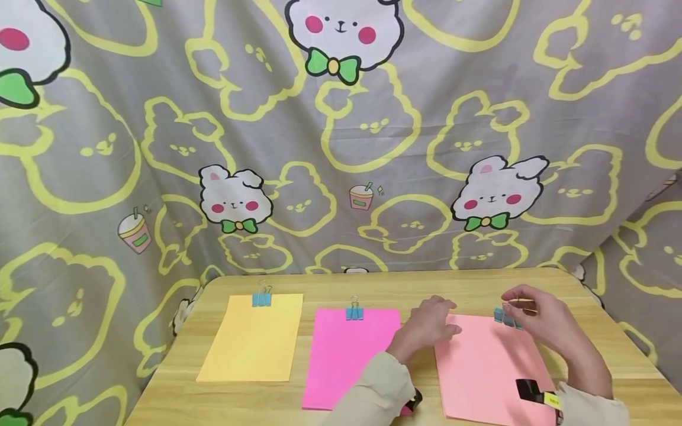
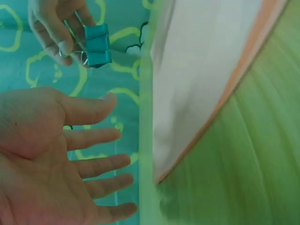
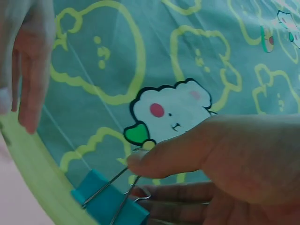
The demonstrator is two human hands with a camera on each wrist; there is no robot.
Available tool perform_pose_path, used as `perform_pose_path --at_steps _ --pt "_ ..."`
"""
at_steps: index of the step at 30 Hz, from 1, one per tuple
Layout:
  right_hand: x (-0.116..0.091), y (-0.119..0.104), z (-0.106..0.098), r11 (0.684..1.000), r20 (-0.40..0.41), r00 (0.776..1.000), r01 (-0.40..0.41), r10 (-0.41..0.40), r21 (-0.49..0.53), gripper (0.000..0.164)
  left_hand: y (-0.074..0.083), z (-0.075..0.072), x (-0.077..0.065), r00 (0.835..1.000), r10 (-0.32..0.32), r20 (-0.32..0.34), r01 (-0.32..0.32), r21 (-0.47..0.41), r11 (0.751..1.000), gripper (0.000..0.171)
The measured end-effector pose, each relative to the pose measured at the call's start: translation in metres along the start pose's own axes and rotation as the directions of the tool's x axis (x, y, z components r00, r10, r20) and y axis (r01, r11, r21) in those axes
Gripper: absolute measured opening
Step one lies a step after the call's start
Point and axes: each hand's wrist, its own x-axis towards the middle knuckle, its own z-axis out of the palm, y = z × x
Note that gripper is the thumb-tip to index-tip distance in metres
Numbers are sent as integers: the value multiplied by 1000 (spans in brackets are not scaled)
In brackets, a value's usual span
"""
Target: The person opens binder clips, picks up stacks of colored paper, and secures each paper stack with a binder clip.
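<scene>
My right hand [image 1: 546, 316] pinches a blue binder clip [image 1: 507, 319] by its wire handles, thumb on one side and fingers on the other. In the left wrist view that clip [image 2: 97, 46] hangs apart from the salmon-pink paper stack [image 1: 490, 367], over the stack's far edge. My left hand [image 1: 428, 322] is beside the stack's far left corner, its fingers spread and straight with nothing in them, as the left hand [image 2: 51, 154] shows from its palm side. The right wrist view has the clip [image 3: 110, 201] under the right thumb [image 3: 173, 152].
Left of the salmon stack lies magenta paper [image 1: 346, 355] with a blue binder clip [image 1: 354, 312] at its top. Farther left is yellow-orange paper [image 1: 256, 340] with another clip [image 1: 261, 299]. A patterned curtain [image 1: 341, 148] hangs behind the wooden table [image 1: 176, 396].
</scene>
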Motion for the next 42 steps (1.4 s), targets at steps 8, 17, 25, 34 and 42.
perform_pose_path --at_steps 8,17,25,34,42 --pt "-7 0 -8 1000 35 999 -3 4 -8 24 13 21 10 997 -81 1 80 142 987 46" --pt "-8 -6 -12 999 52 998 20 -23 44 24 16 31 15 983 -170 -64 181 284 942 36" --pt "-13 -2 -18 999 51 998 28 -29 16 23 14 28 11 968 -249 -30 248 267 931 56" --pt "-13 0 -16 999 59 998 9 -11 35 24 9 31 8 981 -183 -63 192 187 963 42" --pt "-10 0 -14 1000 59 998 15 -16 25 22 0 22 5 994 -108 32 104 111 988 20"
